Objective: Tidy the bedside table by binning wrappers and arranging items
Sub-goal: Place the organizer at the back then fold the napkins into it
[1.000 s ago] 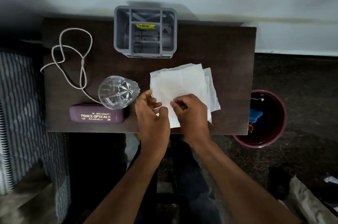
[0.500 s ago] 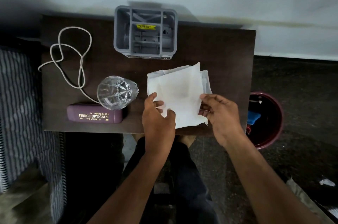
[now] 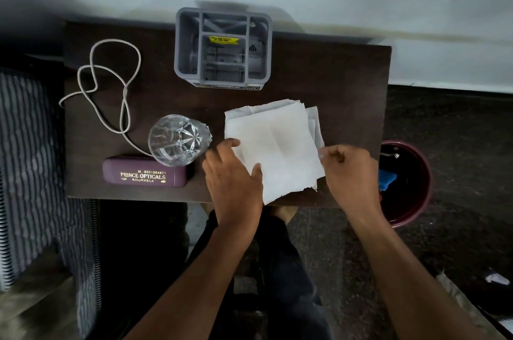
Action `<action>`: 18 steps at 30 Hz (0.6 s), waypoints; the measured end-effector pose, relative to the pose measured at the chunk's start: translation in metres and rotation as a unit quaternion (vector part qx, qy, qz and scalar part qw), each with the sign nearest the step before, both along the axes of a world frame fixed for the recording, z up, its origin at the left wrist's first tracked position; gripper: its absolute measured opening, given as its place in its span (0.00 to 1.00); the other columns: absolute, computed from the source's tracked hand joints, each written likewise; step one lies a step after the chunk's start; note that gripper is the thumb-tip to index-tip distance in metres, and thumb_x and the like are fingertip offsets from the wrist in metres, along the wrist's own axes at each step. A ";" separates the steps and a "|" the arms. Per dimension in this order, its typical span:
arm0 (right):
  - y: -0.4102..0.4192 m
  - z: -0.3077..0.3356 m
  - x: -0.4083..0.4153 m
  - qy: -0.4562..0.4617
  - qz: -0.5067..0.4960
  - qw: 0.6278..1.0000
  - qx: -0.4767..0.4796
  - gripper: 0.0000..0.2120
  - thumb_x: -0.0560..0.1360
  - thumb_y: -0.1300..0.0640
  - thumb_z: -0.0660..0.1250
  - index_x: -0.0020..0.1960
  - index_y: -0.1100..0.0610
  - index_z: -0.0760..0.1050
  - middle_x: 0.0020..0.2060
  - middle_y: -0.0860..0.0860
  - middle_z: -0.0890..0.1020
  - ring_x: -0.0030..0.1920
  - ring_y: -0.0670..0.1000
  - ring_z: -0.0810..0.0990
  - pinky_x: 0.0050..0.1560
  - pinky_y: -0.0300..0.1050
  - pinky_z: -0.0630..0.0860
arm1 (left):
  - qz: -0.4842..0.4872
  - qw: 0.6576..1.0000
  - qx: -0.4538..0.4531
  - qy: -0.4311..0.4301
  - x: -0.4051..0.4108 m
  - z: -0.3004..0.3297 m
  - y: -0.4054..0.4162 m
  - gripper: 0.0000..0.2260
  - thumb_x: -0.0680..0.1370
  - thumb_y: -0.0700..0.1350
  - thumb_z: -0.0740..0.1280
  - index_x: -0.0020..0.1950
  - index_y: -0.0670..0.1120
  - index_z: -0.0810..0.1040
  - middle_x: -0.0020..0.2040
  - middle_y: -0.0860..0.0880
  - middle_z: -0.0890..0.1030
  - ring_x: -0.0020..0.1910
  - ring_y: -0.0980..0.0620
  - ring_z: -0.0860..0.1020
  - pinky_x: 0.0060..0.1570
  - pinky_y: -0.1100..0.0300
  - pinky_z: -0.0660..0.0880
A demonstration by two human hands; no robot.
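A stack of white tissue sheets lies on the dark wooden bedside table, near its front right. My left hand presses flat on the stack's lower left corner, thumb on top of the paper. My right hand pinches the stack's right edge between fingers and thumb. A clear cut glass stands left of the tissues. In front of it lies a maroon spectacle case with gold lettering. A white cord loops across the table's left part.
A grey plastic organiser with several compartments stands at the table's back edge against the wall. A dark red bin sits on the floor to the right, holding something blue. A striped bed edge borders the left.
My right hand moved from the tissues' lower middle to their right edge and took hold there. My left hand stayed on the lower left corner. The stack has been squared up.
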State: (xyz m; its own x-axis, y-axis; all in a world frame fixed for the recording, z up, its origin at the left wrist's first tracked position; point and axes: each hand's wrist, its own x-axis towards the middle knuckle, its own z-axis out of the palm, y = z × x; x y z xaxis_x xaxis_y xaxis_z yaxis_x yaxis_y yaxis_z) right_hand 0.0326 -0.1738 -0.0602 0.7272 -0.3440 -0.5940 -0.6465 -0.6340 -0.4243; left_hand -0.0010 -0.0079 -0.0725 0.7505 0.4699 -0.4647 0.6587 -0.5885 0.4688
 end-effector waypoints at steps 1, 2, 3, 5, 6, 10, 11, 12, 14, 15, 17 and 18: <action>0.001 0.003 0.000 -0.015 0.029 0.999 -0.020 0.09 0.80 0.60 0.65 0.50 0.54 0.84 0.43 0.46 0.85 0.39 0.44 0.82 0.35 0.33 0.74 | 0.001 1.000 0.010 0.001 -0.001 -0.002 0.002 0.27 0.72 0.44 0.77 0.67 0.48 0.70 0.64 0.45 0.72 0.64 0.45 0.69 0.64 0.54 0.67; 0.003 0.003 0.001 -0.034 0.055 0.997 -0.030 0.09 0.80 0.60 0.65 0.53 0.55 0.84 0.47 0.47 0.85 0.43 0.46 0.82 0.39 0.33 0.74 | -0.002 1.000 0.017 0.000 -0.002 -0.004 0.003 0.28 0.72 0.45 0.77 0.68 0.47 0.70 0.65 0.44 0.72 0.64 0.45 0.70 0.64 0.54 0.67; 0.008 0.002 0.001 -0.051 0.085 0.995 -0.031 0.10 0.79 0.61 0.66 0.57 0.56 0.83 0.51 0.48 0.83 0.48 0.47 0.82 0.44 0.33 0.74 | -0.005 1.000 0.021 -0.002 -0.003 -0.007 0.004 0.28 0.72 0.45 0.77 0.68 0.47 0.69 0.65 0.44 0.72 0.64 0.45 0.70 0.64 0.53 0.68; 0.017 -0.004 -0.001 -0.049 0.137 0.989 -0.030 0.13 0.79 0.60 0.67 0.62 0.58 0.80 0.55 0.52 0.81 0.53 0.50 0.80 0.50 0.38 0.75 | -0.003 1.000 0.022 -0.011 -0.004 -0.009 -0.003 0.25 0.75 0.46 0.74 0.68 0.46 0.69 0.63 0.44 0.73 0.62 0.44 0.72 0.63 0.51 0.71; 0.021 -0.008 -0.001 -0.036 0.145 0.988 -0.037 0.12 0.79 0.60 0.67 0.61 0.59 0.80 0.55 0.53 0.81 0.53 0.52 0.80 0.50 0.42 0.76 | 0.006 1.000 0.022 -0.014 -0.004 -0.008 -0.010 0.22 0.76 0.46 0.72 0.68 0.46 0.70 0.62 0.44 0.74 0.61 0.44 0.73 0.62 0.51 0.71; 0.026 -0.016 -0.002 -0.011 0.091 0.994 -0.055 0.07 0.78 0.60 0.68 0.56 0.58 0.78 0.52 0.56 0.82 0.50 0.55 0.81 0.51 0.52 0.81 | 0.057 0.998 0.009 -0.007 -0.010 0.003 -0.033 0.23 0.76 0.45 0.70 0.70 0.45 0.69 0.68 0.43 0.72 0.67 0.44 0.69 0.65 0.51 0.68; 0.026 -0.016 -0.002 -0.019 0.082 0.995 -0.057 0.07 0.78 0.59 0.69 0.56 0.58 0.78 0.52 0.55 0.81 0.50 0.54 0.81 0.51 0.53 0.82 | 0.053 0.999 0.007 -0.005 -0.013 0.004 -0.034 0.25 0.76 0.44 0.70 0.72 0.45 0.67 0.71 0.43 0.69 0.71 0.44 0.66 0.68 0.50 0.66; 0.027 -0.015 -0.002 -0.028 0.083 0.994 -0.066 0.08 0.78 0.58 0.70 0.57 0.58 0.78 0.53 0.55 0.81 0.51 0.54 0.81 0.52 0.54 0.82 | 0.044 0.999 0.001 -0.003 -0.016 0.004 -0.032 0.28 0.76 0.43 0.70 0.74 0.45 0.65 0.75 0.42 0.66 0.75 0.44 0.62 0.71 0.49 0.64; 0.028 -0.014 -0.003 -0.051 0.098 0.989 -0.094 0.13 0.78 0.56 0.70 0.61 0.59 0.78 0.56 0.56 0.79 0.55 0.55 0.79 0.54 0.53 0.80 | 0.038 0.999 -0.023 0.012 -0.017 0.003 -0.026 0.33 0.76 0.43 0.69 0.78 0.44 0.59 0.79 0.43 0.60 0.79 0.45 0.56 0.75 0.48 0.60; 0.028 -0.015 -0.003 -0.060 0.092 0.989 -0.095 0.15 0.78 0.56 0.71 0.63 0.59 0.77 0.58 0.56 0.78 0.57 0.56 0.78 0.55 0.52 0.80 | 0.045 0.998 -0.036 0.022 -0.017 0.002 -0.024 0.35 0.76 0.43 0.69 0.79 0.44 0.57 0.80 0.43 0.58 0.79 0.45 0.55 0.76 0.48 0.59; 0.030 -0.016 -0.001 -0.057 0.055 0.995 -0.054 0.19 0.78 0.54 0.71 0.66 0.58 0.75 0.60 0.55 0.75 0.58 0.54 0.76 0.55 0.47 0.79 | 0.068 0.995 -0.062 0.038 -0.014 0.003 -0.020 0.37 0.75 0.44 0.69 0.80 0.44 0.56 0.79 0.43 0.60 0.77 0.45 0.57 0.76 0.48 0.60; 0.031 -0.017 0.000 -0.048 0.043 0.998 -0.029 0.20 0.78 0.53 0.72 0.67 0.58 0.75 0.60 0.54 0.74 0.57 0.51 0.76 0.54 0.41 0.77 | 0.076 0.994 -0.072 0.043 -0.011 0.003 -0.018 0.37 0.74 0.44 0.70 0.80 0.44 0.56 0.77 0.43 0.62 0.76 0.45 0.59 0.75 0.47 0.61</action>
State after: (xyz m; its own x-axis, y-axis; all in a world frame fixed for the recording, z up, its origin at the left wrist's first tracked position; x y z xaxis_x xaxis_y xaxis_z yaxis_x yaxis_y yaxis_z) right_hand 0.0323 -0.1432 -0.0773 0.8079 -0.3102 -0.5011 -0.5474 -0.7100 -0.4430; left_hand -0.0122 -0.0258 -0.0691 0.6306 0.4998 -0.5938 0.7761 -0.4096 0.4795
